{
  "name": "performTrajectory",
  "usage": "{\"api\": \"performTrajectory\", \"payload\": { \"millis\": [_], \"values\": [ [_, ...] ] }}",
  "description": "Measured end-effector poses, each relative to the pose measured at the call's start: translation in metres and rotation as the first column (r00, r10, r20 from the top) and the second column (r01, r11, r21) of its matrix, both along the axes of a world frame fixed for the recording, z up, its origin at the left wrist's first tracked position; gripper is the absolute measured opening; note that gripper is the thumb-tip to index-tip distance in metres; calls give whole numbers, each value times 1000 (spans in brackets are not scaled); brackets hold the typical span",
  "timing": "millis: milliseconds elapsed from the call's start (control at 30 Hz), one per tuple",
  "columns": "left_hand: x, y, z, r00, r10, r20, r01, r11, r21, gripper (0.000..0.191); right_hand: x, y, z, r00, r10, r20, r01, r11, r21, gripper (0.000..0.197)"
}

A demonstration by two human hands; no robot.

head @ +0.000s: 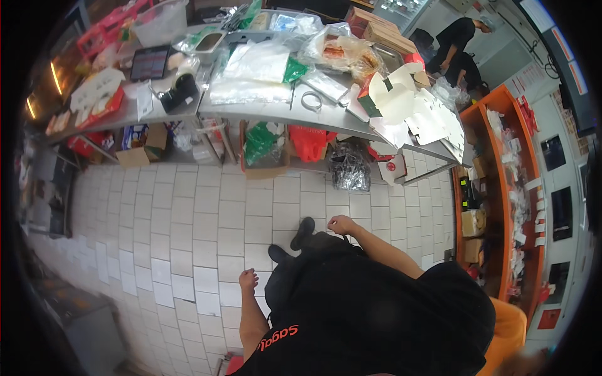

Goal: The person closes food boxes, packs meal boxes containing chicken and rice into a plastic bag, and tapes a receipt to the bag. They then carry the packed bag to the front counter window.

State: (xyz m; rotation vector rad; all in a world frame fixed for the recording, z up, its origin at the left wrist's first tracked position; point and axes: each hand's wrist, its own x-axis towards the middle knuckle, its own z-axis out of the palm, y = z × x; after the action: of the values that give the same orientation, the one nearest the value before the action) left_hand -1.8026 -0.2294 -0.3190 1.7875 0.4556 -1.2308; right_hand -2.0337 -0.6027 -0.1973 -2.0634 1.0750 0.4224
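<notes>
My left hand (249,280) hangs beside my black clothing at the lower middle, its fingers loosely curled, and no held object shows. Farther right, my right hand (340,225) is in front of my body in a loose fist, near my black shoe (305,227); nothing shows in it. Both hands are over the tiled floor (230,207), apart from the metal worktable (263,111). On that table lie clear plastic bags (256,61), a roll of tape (311,100), a tablet (150,63) and flat cardboard box pieces (430,120).
Under the table are an open cardboard box (265,171) with green plastic, a red bag (308,141) and a black wrapped bundle (350,167). An orange shelf unit (510,188) stands at right, a metal cabinet (89,329) at lower left. A person in black (458,37) bends at upper right.
</notes>
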Motion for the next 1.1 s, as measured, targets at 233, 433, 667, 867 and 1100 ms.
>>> {"api": "performTrajectory", "payload": {
  "millis": [233, 433, 667, 867, 1100],
  "values": [
    [29, -13, 14, 991, 23, 131, -13, 997, -78, 21, -27, 4, -26, 994, -107, -4, 107, 991, 80, 35],
    [46, -48, 29, 910, -50, 413, 88, 994, -72, 31, -73, -19, -69, 682, 731, 21, -723, 678, -136, 23],
    [7, 16, 8, 934, 86, 346, -107, 993, 44, 33, 27, -39, -41, 865, 501, 5, -501, 865, 33, 24],
    [-48, 67, -27, 979, -18, 202, -22, 981, 195, 37, 143, -36, -2, 997, -18, 75, 1, 974, 228, 22],
    [-60, 65, -24, 979, 57, 197, -88, 985, 151, 36, 176, 2, 4, 990, 47, 132, -88, 942, 323, 22]
  ]
}}
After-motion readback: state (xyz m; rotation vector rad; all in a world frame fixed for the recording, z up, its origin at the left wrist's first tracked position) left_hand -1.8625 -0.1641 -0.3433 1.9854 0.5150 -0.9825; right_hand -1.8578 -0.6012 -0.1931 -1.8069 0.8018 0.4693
